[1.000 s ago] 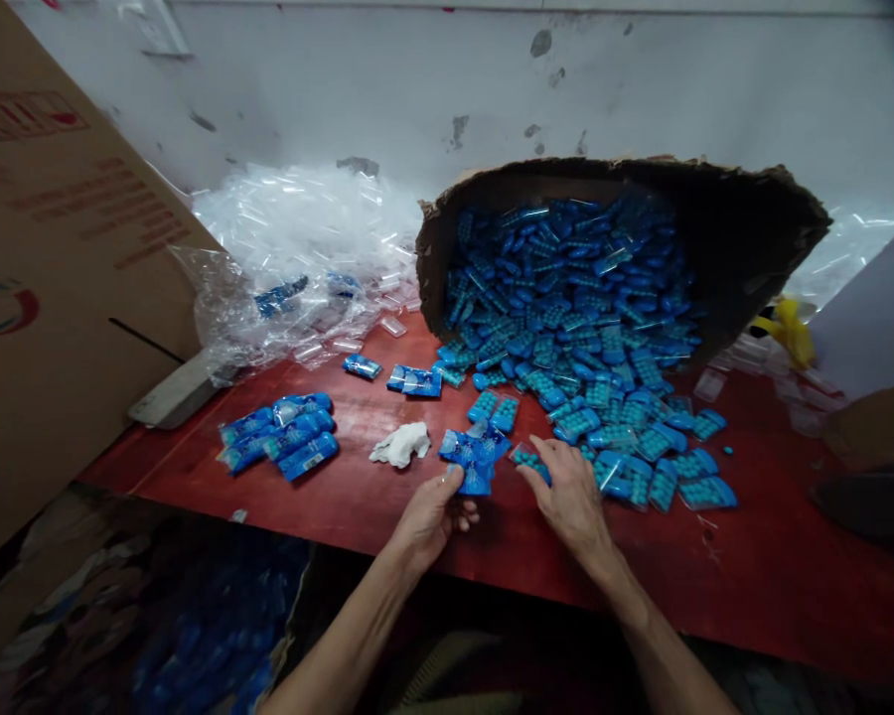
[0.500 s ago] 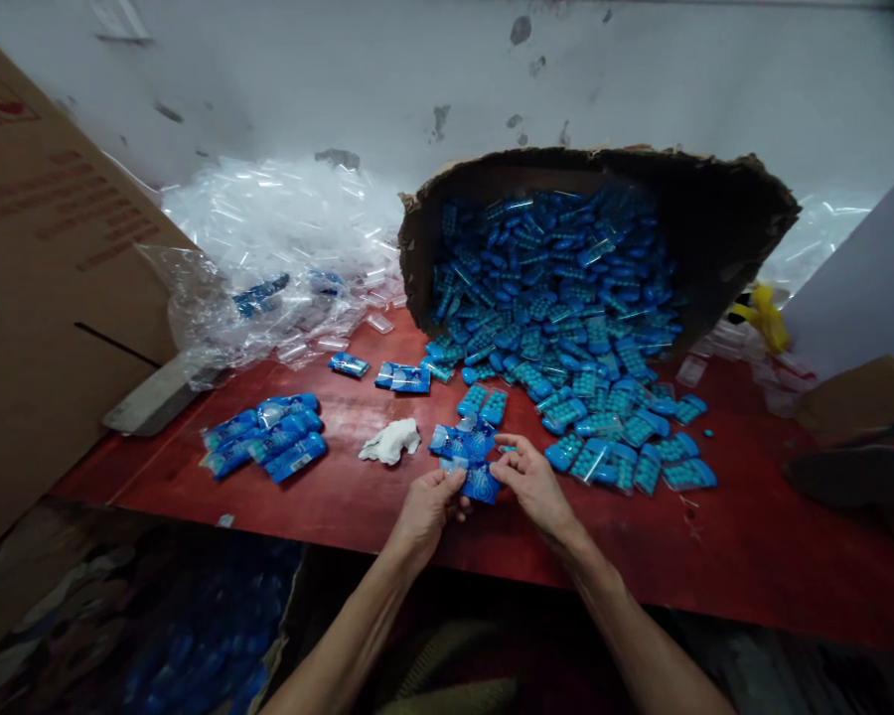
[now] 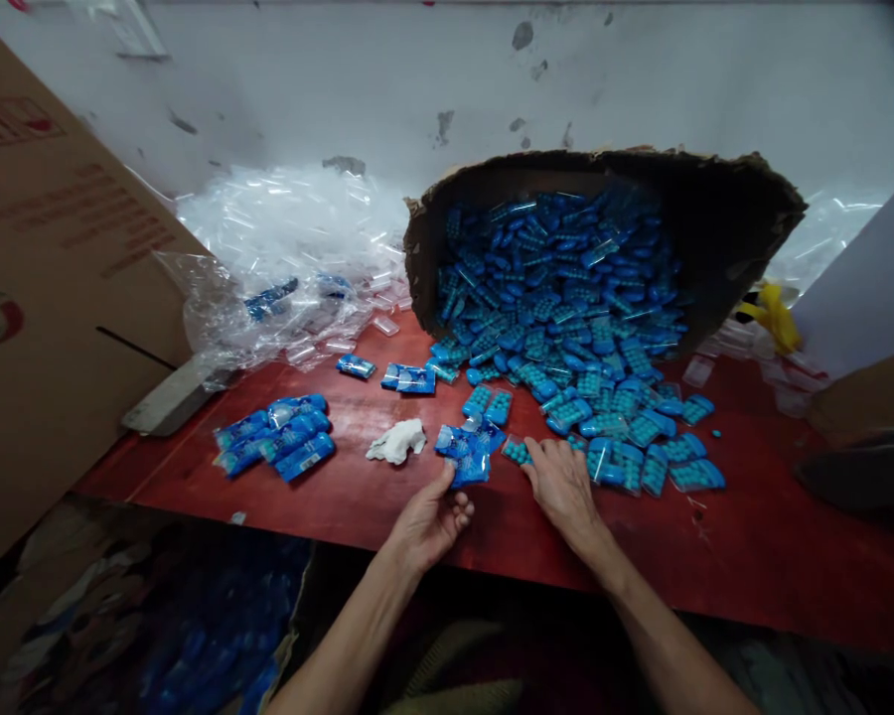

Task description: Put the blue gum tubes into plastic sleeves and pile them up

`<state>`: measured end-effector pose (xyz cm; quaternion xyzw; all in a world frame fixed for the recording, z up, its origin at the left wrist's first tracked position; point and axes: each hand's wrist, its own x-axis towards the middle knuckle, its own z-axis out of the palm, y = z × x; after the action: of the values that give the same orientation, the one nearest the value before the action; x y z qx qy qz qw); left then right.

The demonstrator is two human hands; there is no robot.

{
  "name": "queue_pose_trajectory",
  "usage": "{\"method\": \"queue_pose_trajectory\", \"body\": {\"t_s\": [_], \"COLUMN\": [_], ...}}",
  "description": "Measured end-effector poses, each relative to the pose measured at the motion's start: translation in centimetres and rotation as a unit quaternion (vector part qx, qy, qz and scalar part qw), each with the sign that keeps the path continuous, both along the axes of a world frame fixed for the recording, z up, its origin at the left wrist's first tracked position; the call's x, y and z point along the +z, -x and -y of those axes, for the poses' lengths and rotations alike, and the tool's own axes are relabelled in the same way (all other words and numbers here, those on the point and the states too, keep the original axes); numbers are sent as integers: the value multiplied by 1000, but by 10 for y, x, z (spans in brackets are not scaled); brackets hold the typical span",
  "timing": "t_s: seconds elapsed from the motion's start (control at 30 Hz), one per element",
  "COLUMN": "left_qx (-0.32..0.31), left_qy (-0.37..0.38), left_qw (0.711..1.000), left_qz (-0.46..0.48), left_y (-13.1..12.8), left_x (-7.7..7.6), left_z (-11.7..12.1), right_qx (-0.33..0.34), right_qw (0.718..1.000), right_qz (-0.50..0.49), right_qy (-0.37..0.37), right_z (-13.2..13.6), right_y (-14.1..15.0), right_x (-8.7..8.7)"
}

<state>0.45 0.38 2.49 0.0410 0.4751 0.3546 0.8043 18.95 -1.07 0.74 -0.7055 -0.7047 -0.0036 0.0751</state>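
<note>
Between the thumb and fingers of my left hand (image 3: 433, 521) is a blue printed wrapper (image 3: 471, 469). Other flat blue wrappers (image 3: 466, 440) lie just beyond it, partly overlapped. My right hand (image 3: 566, 492) is closed on one end of a small clear pack of blue-green balls (image 3: 517, 451); the palm hides its other end. Two similar ball packs (image 3: 487, 404) lie behind the wrappers. A crumpled white cloth or tissue (image 3: 397, 441) is to the left of my left hand.
A torn-edged carton (image 3: 745, 238) on its side spills many blue packs (image 3: 566, 298) onto the red table (image 3: 387, 506). Wrapped blue packs (image 3: 275, 435) are piled left. Clear plastic cases (image 3: 290, 218) heap behind them. A large cardboard box (image 3: 60, 298) borders the left.
My right hand has left the wrapper and moved right onto a ball pack. My left hand still holds the wrapper. The whole view has shifted slightly.
</note>
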Motion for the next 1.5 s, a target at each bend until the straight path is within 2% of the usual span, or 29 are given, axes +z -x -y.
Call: {"method": "queue_pose_trajectory", "body": {"t_s": [0.17, 0.27, 0.33, 0.43, 0.5, 0.57, 0.8, 1.07, 1.3, 1.5], "left_qx": [18, 24, 29, 38, 41, 40, 24, 15, -3, -15], "left_qy": [7, 1, -5, -22, -37, -56, -109, -212, -254, -273], "left_qw": [999, 999, 999, 998, 997, 997, 993, 976, 962, 955], "left_qz": [-28, -23, -25, -42, -47, -41, -43, -45, -104, -116], "left_y": [-4, -4, -5, -5, -5, -5, -2, 0, 7, 11], "left_x": [2, 0, -1, -4, -6, -8, -13, -11, -9, -11], "left_z": [0, 0, 1, 1, 1, 1, 3, 0, -9, -11], "right_qx": [18, 1, -29, -67, -57, -38, -44, -55, -20, -30], "right_qw": [999, 983, 940, 818, 749, 722, 740, 716, 757, 732], "right_qz": [-33, -179, -340, -564, -640, -661, -637, -653, -614, -636], "right_qy": [-25, -32, -7, 91, 159, 199, 211, 242, 224, 242], "right_z": [-2, -7, -10, -8, -4, 1, 4, 7, 10, 12], "right_y": [-1, -7, -10, -10, -6, -2, 4, 8, 9, 10], "right_x": [-3, 1, 9, 25, 35, 41, 35, 44, 49, 45]}}
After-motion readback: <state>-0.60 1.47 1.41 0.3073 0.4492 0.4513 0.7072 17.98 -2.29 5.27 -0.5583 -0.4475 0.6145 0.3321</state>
